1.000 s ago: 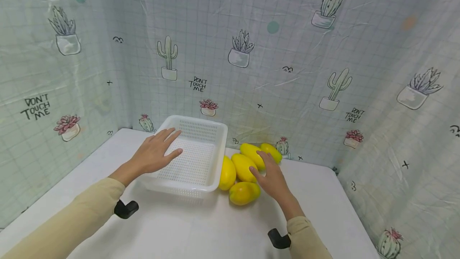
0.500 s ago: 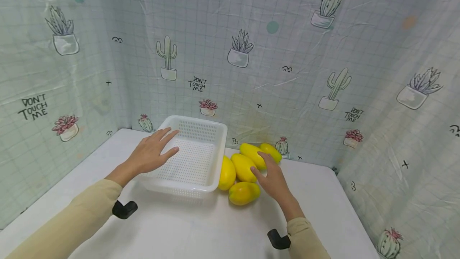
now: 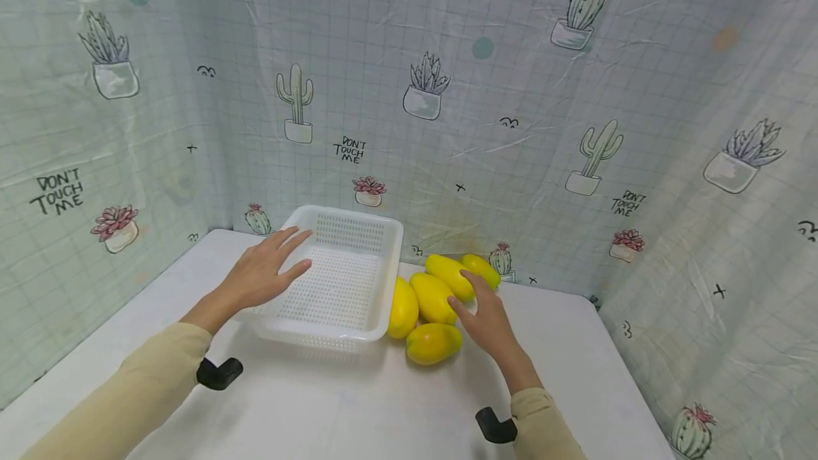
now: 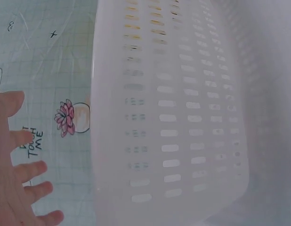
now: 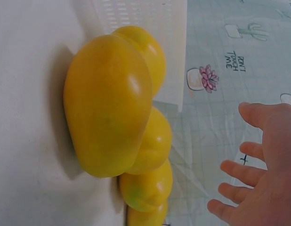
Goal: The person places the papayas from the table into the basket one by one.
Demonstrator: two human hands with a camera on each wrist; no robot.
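A white plastic basket (image 3: 329, 289) with slotted sides stands on the table. My left hand (image 3: 258, 275) hovers over its left rim, fingers spread and holding nothing. In the left wrist view the fingers (image 4: 32, 170) show apart from the slotted wall. Several yellow mangoes lie in a cluster against the basket's right side. The nearest mango (image 3: 434, 343) has an orange-green tinge, and in the right wrist view this mango (image 5: 108, 106) looms large. Above the right side of the cluster, my right hand (image 3: 488, 318) holds nothing, its fingers loosely spread; it partly covers a mango (image 3: 449, 274) behind.
A white cloth covers the table (image 3: 307, 403). Behind and on both sides hangs a curtain (image 3: 486, 176) printed with cacti, close to the table's back edge. A black wrist mount (image 3: 219, 373) sticks out at my left sleeve, another mount (image 3: 495, 425) at my right.
My left hand has drifted a little to the left over the basket. My right hand has stayed nearly still; basket and mangoes have not moved.
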